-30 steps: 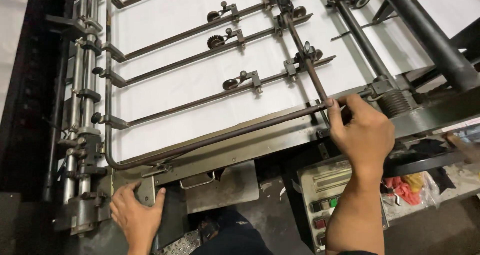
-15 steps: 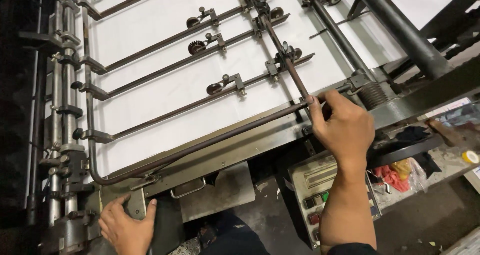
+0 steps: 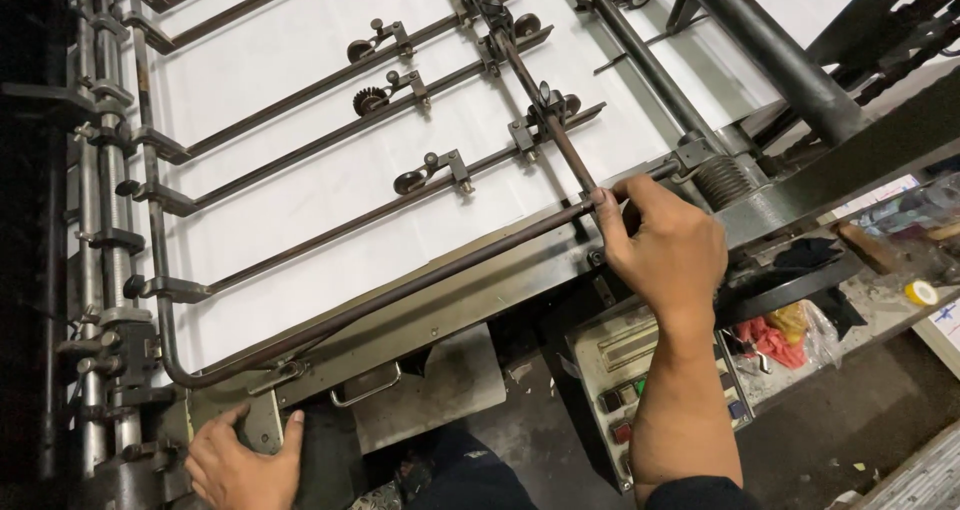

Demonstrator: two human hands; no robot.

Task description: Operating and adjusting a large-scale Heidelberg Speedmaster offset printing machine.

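Presently the right hand (image 3: 668, 253) is clenched around the long dark guide bar (image 3: 400, 292) at the machine's front edge, white sheet (image 3: 330, 180) lying just beyond its knuckles. Lower down, the left hand (image 3: 235, 465) grips a grey metal bracket (image 3: 262, 422), a control panel (image 3: 625, 370) sitting under the right forearm.

Single head-worn view, steeply down and close over the machine's white sheet bed (image 3: 330, 160), no second view.

Control panel (image 3: 655, 370) below; red cloth (image 3: 775, 342), yellow tape roll (image 3: 920, 292) right.
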